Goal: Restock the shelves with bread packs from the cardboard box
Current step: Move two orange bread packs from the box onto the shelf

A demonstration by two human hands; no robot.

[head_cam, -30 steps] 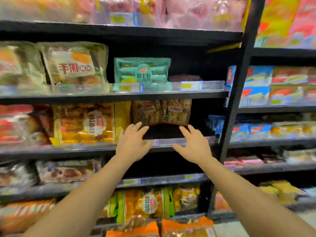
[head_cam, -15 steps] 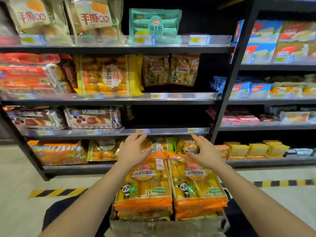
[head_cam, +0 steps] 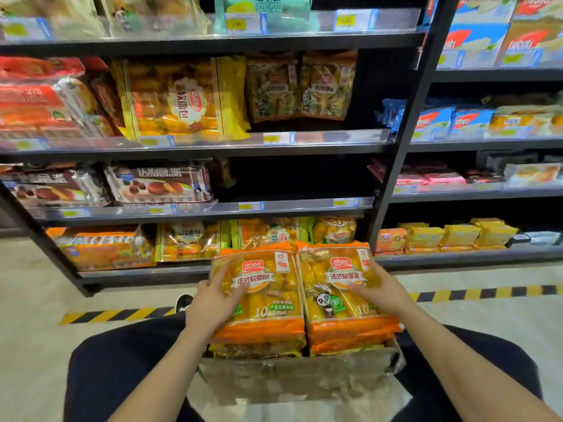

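A cardboard box sits between my knees, with two orange-and-yellow bread packs on top, side by side. My left hand lies on the left bread pack, thumb across its front and fingers round its left edge. My right hand rests on the right bread pack, fingers spread over its face and right edge. More packs lie under these two. Two similar packs stand at the back of the second shelf, with a dark gap in front of and beside them.
Black shelving stands ahead with several rows of packaged bread and cakes. The third shelf has an open dark space on its right half. A yellow-black floor stripe runs along the shelf base. My dark-trousered legs flank the box.
My view dropped from the shelves to the box. Both hands came down from the second shelf's edge and now rest on the two top packs.
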